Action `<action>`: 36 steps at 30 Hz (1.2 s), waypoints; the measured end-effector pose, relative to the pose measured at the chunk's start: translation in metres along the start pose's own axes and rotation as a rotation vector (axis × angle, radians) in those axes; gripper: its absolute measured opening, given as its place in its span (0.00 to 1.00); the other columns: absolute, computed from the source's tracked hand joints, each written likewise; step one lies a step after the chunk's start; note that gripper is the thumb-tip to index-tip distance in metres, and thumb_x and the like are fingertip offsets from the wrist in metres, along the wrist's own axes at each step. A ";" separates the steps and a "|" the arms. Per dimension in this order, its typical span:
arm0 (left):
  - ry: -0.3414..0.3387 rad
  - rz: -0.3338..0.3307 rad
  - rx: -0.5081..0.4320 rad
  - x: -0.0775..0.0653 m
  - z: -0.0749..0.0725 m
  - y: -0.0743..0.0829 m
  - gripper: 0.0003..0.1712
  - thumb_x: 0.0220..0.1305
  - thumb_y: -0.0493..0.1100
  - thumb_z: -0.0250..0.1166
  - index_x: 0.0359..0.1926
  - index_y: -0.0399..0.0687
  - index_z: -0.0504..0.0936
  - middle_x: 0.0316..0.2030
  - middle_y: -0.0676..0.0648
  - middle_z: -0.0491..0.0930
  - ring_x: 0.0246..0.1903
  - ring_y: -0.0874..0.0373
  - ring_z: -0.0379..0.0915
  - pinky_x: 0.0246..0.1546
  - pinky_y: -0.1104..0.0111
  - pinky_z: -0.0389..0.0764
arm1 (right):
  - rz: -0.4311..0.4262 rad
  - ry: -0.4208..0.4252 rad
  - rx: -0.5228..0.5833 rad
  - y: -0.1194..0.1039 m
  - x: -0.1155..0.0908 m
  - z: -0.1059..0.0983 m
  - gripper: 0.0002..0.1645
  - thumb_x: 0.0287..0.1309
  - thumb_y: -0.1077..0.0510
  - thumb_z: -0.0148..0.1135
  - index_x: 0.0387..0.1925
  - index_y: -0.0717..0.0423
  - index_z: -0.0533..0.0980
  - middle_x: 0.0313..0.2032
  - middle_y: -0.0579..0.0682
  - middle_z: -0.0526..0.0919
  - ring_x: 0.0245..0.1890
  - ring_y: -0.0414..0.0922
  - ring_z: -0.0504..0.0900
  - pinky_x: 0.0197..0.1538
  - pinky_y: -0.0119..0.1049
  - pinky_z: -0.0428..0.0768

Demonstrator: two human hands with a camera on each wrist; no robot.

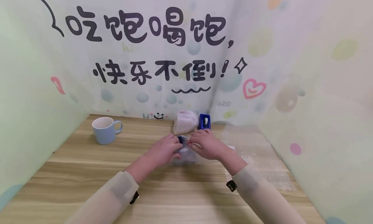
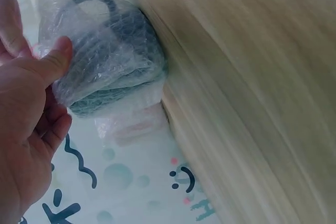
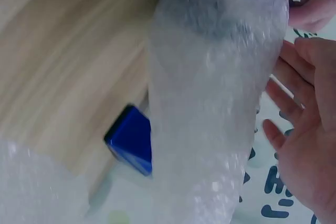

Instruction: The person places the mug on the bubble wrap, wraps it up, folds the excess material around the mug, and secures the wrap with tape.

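Mug (image 2: 134,38), dark, sheathed in bubble wrap (image 1: 187,156), sits between my hands at the wood table (image 1: 180,194). My left hand (image 1: 163,150) is clamped on it, thumb pressing the wrap. My right hand (image 3: 310,124) is at the wrap's edge, fingers loosely bent; can't tell if they pinch. Relative to that mug: loose bubble-wrap sheet (image 1: 262,159) right, light-blue mug (image 1: 105,134) left, wrapped bundle (image 1: 185,122) just behind, blue tape dispenser (image 1: 202,122) behind-right, lettered wall (image 1: 163,52) farthest.

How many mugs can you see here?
2: a light blue mug on the table's left side, and a dark mug in bubble wrap by the left hand. Another may be hidden inside the wrapped bundle behind.
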State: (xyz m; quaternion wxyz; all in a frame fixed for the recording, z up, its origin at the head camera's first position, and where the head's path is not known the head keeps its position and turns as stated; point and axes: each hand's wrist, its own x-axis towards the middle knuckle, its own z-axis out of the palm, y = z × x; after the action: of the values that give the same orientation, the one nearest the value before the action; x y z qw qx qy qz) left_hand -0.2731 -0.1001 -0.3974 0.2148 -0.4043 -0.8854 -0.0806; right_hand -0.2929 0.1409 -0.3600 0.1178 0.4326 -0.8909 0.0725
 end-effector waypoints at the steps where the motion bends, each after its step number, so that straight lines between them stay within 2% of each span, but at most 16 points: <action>1: -0.023 -0.011 -0.011 0.001 -0.001 0.000 0.18 0.62 0.52 0.81 0.42 0.45 0.88 0.39 0.50 0.86 0.42 0.53 0.76 0.46 0.60 0.81 | -0.003 -0.009 -0.010 0.002 0.000 -0.002 0.10 0.78 0.54 0.65 0.51 0.49 0.89 0.53 0.48 0.92 0.62 0.53 0.85 0.66 0.60 0.75; 8: -0.169 -0.091 -0.085 0.008 -0.006 -0.001 0.16 0.66 0.49 0.79 0.50 0.50 0.87 0.44 0.53 0.89 0.44 0.52 0.75 0.48 0.57 0.80 | 0.028 -0.154 0.058 0.010 0.002 -0.012 0.15 0.80 0.54 0.60 0.55 0.46 0.90 0.60 0.48 0.91 0.69 0.56 0.81 0.71 0.64 0.71; 14: -0.268 -0.164 -0.169 0.014 -0.013 -0.006 0.19 0.68 0.34 0.76 0.57 0.52 0.91 0.50 0.50 0.88 0.51 0.50 0.74 0.56 0.55 0.82 | 0.020 -0.232 0.143 0.010 -0.001 -0.019 0.20 0.78 0.61 0.58 0.62 0.45 0.87 0.62 0.45 0.90 0.70 0.53 0.79 0.73 0.62 0.68; 18: -0.301 -0.179 -0.236 0.019 -0.013 -0.012 0.27 0.67 0.26 0.70 0.61 0.56 0.91 0.53 0.48 0.86 0.56 0.48 0.74 0.61 0.54 0.83 | 0.004 -0.237 0.219 0.011 -0.008 -0.018 0.24 0.74 0.66 0.59 0.64 0.48 0.86 0.64 0.47 0.88 0.71 0.53 0.80 0.74 0.61 0.69; 22: -0.307 -0.176 -0.323 0.020 -0.009 -0.019 0.37 0.63 0.21 0.66 0.65 0.60 0.89 0.57 0.47 0.85 0.59 0.49 0.77 0.63 0.53 0.84 | 0.011 -0.225 0.278 0.012 -0.013 -0.011 0.26 0.72 0.66 0.62 0.67 0.49 0.83 0.63 0.47 0.89 0.71 0.52 0.82 0.77 0.63 0.69; 26: -0.291 -0.119 -0.382 0.019 -0.002 -0.026 0.40 0.60 0.18 0.62 0.68 0.53 0.86 0.63 0.48 0.86 0.66 0.45 0.78 0.71 0.50 0.81 | 0.036 -0.160 0.296 0.011 -0.020 0.001 0.31 0.68 0.65 0.69 0.71 0.49 0.80 0.59 0.45 0.89 0.68 0.50 0.83 0.76 0.63 0.69; 28: -0.285 -0.096 -0.408 0.017 0.001 -0.026 0.37 0.62 0.20 0.59 0.69 0.47 0.85 0.67 0.44 0.84 0.72 0.41 0.75 0.77 0.46 0.75 | 0.032 -0.097 0.278 0.010 -0.024 0.010 0.33 0.67 0.63 0.73 0.72 0.50 0.79 0.58 0.45 0.90 0.65 0.49 0.84 0.74 0.61 0.71; 31: -0.271 -0.099 -0.464 0.014 0.003 -0.025 0.27 0.69 0.31 0.57 0.67 0.41 0.85 0.73 0.40 0.80 0.79 0.37 0.68 0.81 0.42 0.68 | 0.027 -0.012 0.273 0.008 -0.029 0.022 0.34 0.66 0.62 0.74 0.72 0.52 0.78 0.56 0.46 0.90 0.64 0.50 0.85 0.72 0.60 0.73; 34: -0.237 -0.152 -0.514 0.012 0.006 -0.021 0.24 0.78 0.49 0.57 0.64 0.43 0.88 0.73 0.39 0.79 0.81 0.35 0.65 0.81 0.41 0.68 | 0.030 0.036 0.284 0.008 -0.031 0.031 0.33 0.67 0.63 0.74 0.71 0.53 0.78 0.58 0.47 0.90 0.64 0.51 0.85 0.70 0.60 0.73; 36: -0.201 -0.172 -0.523 0.013 0.010 -0.019 0.26 0.81 0.56 0.58 0.61 0.45 0.90 0.72 0.40 0.81 0.80 0.36 0.67 0.79 0.41 0.70 | 0.033 0.048 0.283 0.007 -0.034 0.032 0.32 0.67 0.63 0.74 0.71 0.53 0.78 0.61 0.49 0.89 0.66 0.53 0.84 0.71 0.61 0.74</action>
State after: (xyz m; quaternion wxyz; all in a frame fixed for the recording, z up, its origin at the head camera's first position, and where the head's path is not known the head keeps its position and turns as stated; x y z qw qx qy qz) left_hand -0.2978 -0.1004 -0.3997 0.0069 -0.3755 -0.8823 -0.2836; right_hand -0.2833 0.1633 -0.4000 0.0755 0.4282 -0.8758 0.2098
